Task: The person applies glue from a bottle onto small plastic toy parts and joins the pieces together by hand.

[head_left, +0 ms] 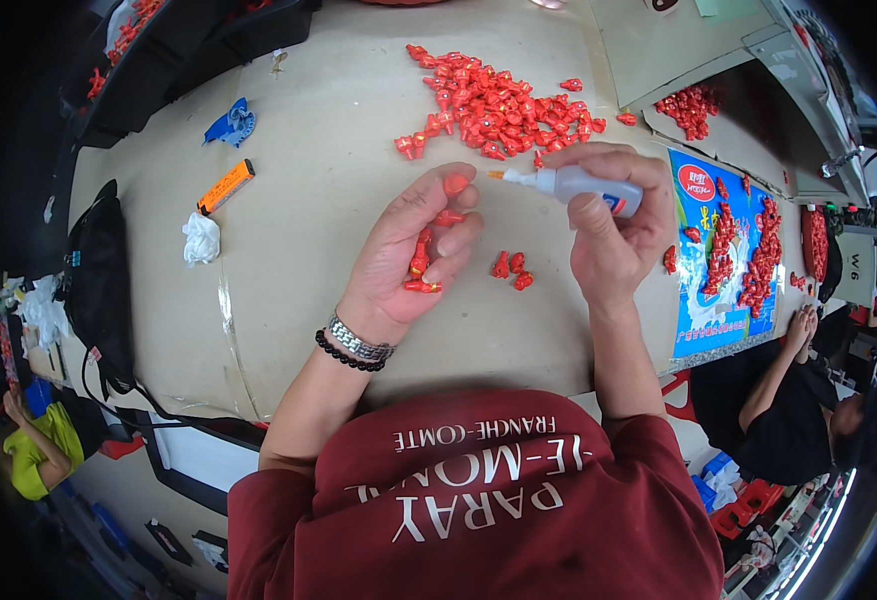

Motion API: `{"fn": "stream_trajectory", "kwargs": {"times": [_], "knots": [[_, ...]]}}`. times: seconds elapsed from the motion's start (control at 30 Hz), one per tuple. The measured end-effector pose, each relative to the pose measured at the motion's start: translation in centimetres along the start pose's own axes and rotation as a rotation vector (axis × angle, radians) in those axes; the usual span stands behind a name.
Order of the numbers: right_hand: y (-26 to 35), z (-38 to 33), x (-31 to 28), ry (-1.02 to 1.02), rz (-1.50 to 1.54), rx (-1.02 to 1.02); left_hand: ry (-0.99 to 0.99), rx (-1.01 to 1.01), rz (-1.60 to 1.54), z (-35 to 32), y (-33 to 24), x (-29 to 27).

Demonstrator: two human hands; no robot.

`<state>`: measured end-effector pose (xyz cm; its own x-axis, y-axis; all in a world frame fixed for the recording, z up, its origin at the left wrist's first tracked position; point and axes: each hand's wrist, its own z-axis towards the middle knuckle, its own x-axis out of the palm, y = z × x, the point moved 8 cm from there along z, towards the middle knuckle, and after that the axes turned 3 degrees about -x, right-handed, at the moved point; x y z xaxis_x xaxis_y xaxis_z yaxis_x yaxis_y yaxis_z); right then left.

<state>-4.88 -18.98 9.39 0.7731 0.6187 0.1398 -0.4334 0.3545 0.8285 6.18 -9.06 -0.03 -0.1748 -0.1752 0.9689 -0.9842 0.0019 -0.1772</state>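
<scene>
Several small red plastic figures lie in the palm and fingers of my left hand [408, 235], with one red piece [455, 184] pinched between thumb and forefinger. My right hand [610, 225] grips a small translucent glue bottle [598, 190], tipped sideways. Its thin orange nozzle [496, 174] points left, close to the pinched piece; whether they touch I cannot tell. Between my hands, 3 red figures [513, 268] lie on the table. Beyond them spreads a heap of the same red figures [498, 105].
An orange box [226, 187], a crumpled white tissue [201, 239] and a blue scrap [231, 123] lie at left. On the right, a blue printed sheet [693, 310] bears rows of red figures, below a grey cabinet [678, 50]. Black bins [188, 75] stand far left. Other people sit at both sides.
</scene>
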Motion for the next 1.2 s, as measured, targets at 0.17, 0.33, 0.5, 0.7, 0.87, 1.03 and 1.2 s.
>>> {"fn": "stream_trajectory", "kwargs": {"times": [0.17,0.33,0.5,0.7,0.87,1.03,1.2], "knots": [[1.3,-0.5,1.0,0.082,-0.112,-0.179,0.042,-0.05,-0.121,0.0,0.4,0.1],[1.3,-0.6,1.2,0.088,-0.135,-0.203,0.006,-0.057,-0.152,0.0,1.0,-0.2],[1.7,-0.7,2.0,0.146,-0.239,-0.205,-0.034,-0.083,-0.151,0.0,1.4,-0.7],[1.8,-1.0,2.6,0.184,-0.296,-0.276,-0.082,-0.079,-0.201,-0.2,1.5,-0.9],[1.8,-0.9,2.8,0.194,-0.311,-0.297,-0.085,-0.083,-0.173,-0.1,1.6,-1.0],[1.7,-0.9,2.9,0.202,-0.321,-0.305,-0.084,-0.083,-0.173,-0.1,1.7,-1.2],[1.8,-1.0,2.9,0.217,-0.33,-0.346,-0.059,-0.084,-0.181,-0.1,1.6,-1.1]]}}
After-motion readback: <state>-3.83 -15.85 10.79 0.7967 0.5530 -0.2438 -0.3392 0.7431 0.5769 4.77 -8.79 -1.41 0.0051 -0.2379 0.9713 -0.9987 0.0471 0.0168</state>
